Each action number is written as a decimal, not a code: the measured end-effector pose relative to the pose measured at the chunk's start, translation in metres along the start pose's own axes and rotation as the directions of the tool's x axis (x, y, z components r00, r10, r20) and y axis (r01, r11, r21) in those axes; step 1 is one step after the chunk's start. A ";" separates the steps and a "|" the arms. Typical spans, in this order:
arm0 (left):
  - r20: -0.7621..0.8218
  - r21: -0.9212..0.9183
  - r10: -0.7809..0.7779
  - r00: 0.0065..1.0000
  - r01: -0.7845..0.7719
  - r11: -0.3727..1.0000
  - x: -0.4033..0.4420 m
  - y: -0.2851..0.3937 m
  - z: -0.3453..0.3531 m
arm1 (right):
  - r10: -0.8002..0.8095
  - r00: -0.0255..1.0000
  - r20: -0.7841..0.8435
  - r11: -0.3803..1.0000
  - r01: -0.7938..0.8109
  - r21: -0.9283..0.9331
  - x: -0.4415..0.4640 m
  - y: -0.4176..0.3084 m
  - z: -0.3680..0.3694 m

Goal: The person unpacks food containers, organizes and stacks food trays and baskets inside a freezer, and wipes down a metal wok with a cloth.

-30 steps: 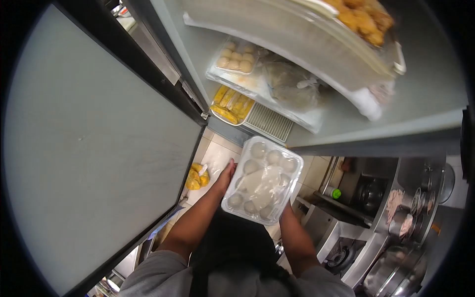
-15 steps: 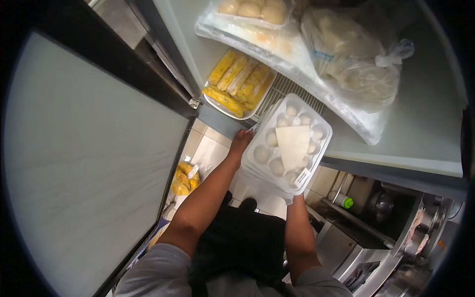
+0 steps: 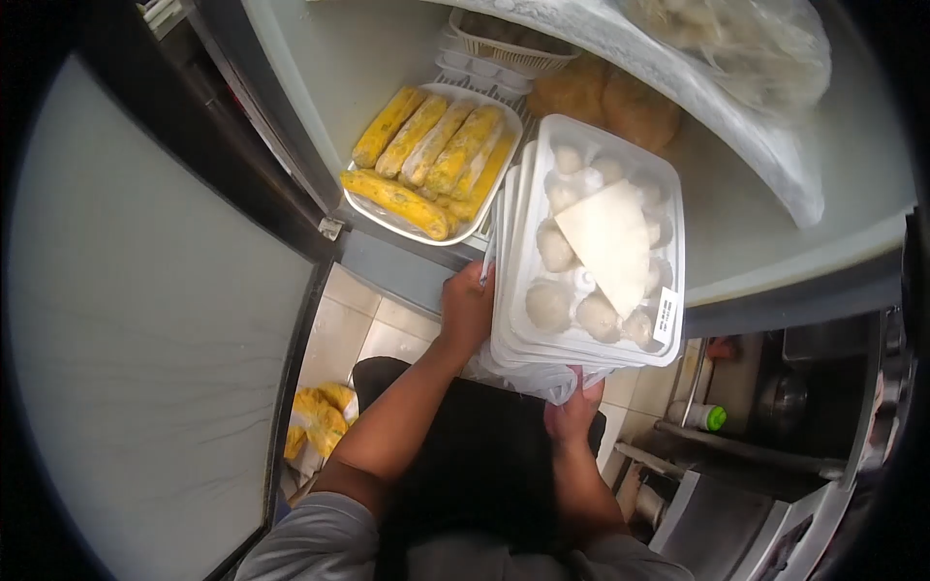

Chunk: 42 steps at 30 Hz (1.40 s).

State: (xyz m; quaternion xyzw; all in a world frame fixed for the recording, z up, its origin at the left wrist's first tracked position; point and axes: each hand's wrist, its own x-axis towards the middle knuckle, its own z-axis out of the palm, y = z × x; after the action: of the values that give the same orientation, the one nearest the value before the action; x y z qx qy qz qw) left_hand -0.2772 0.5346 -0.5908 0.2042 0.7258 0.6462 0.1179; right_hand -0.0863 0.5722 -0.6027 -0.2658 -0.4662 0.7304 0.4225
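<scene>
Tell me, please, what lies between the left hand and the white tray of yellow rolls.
In the head view, only the grey front sill shows between the left hand and the white tray.

Left hand [image 3: 467,315] and right hand [image 3: 573,414]: fingers partly hidden by tray stack [image 3: 515,281]. Label [image 3: 666,315] print too small to read. Top edge cuts off upper bag [image 3: 751,48]. Door [image 3: 155,310] cut off at bottom.

Pale light brightened the tray [image 3: 676,247] and floor [image 3: 334,334]; the right was dimmer. Fisheye bent the shelf [image 3: 790,179], and black swallowed the corners.
</scene>
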 end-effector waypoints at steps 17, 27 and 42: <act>-0.149 -0.861 -0.426 0.892 0.095 0.500 -0.001 0.016 0.008 | 0.296 0.940 -0.170 0.758 -0.123 0.640 0.013 0.017 0.026; -0.233 0.037 0.296 0.926 -0.296 0.954 -0.029 -0.006 0.014 | 0.123 0.992 -0.005 0.823 -0.099 0.560 0.016 0.020 0.007; 0.142 -0.561 -0.103 0.984 0.166 0.811 0.010 0.005 0.004 | 0.113 0.974 0.196 0.848 -0.197 0.493 0.025 0.008 0.021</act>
State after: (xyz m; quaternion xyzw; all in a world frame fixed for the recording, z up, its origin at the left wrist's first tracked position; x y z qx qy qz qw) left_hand -0.2836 0.5427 -0.5858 0.1417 0.5044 0.8121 0.2570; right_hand -0.1183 0.5821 -0.6008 -0.1226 -0.2659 0.8781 0.3783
